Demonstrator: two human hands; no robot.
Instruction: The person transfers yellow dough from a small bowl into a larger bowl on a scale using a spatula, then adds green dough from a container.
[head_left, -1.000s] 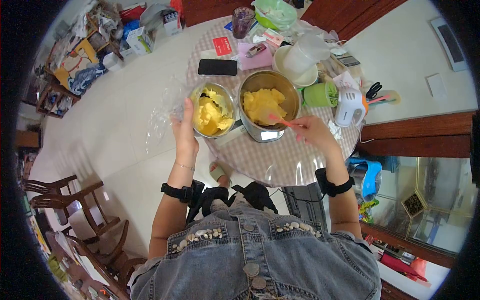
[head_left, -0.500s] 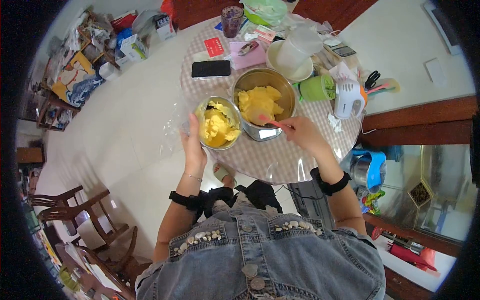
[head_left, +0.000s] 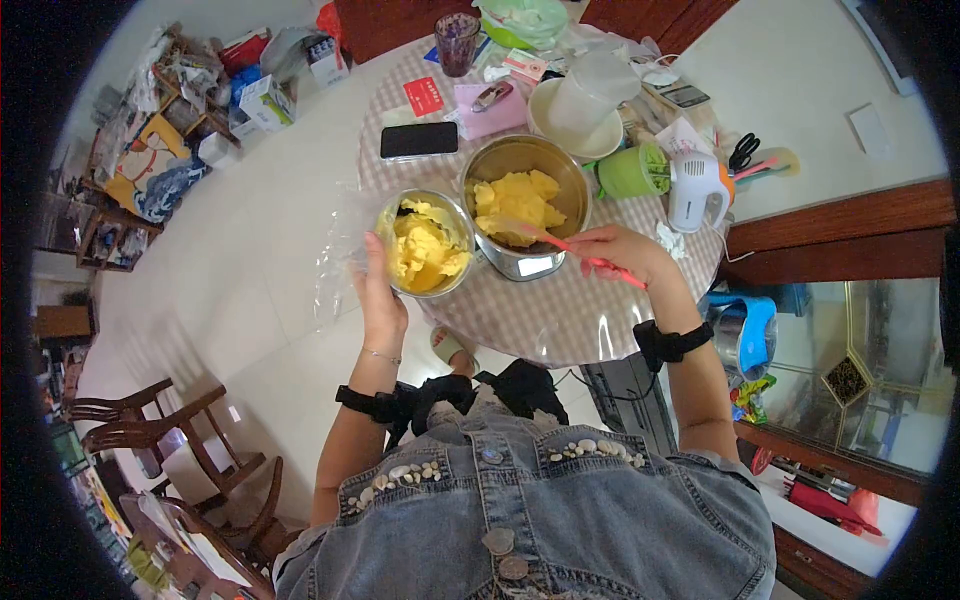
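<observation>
My left hand point(head_left: 377, 283) grips the near left side of a metal bowl point(head_left: 468, 225) holding a soft yellow mixture point(head_left: 428, 250). To its right, a larger steel bowl point(head_left: 577, 175) sits on a kitchen scale point(head_left: 534, 266) and contains a thick yellow mass point(head_left: 520, 198). My right hand point(head_left: 625, 254) is closed around the handle of a pink spatula point(head_left: 556, 241). The spatula's blade rests against the yellow mass at the near left inside of the larger bowl, partly hidden by it.
A phone point(head_left: 419, 140), a purple glass point(head_left: 457, 45), a white bowl point(head_left: 548, 105) with a plastic jug point(head_left: 590, 95), a green cup point(head_left: 632, 172) and a hand mixer point(head_left: 697, 190) stand on the checked tablecloth point(head_left: 560, 320). Wooden chairs point(head_left: 170, 425) are at lower left.
My right hand has moved slightly right and its grip on the spatula has shifted, showing more handle. The bowl in my left hand has moved a little to the left.
</observation>
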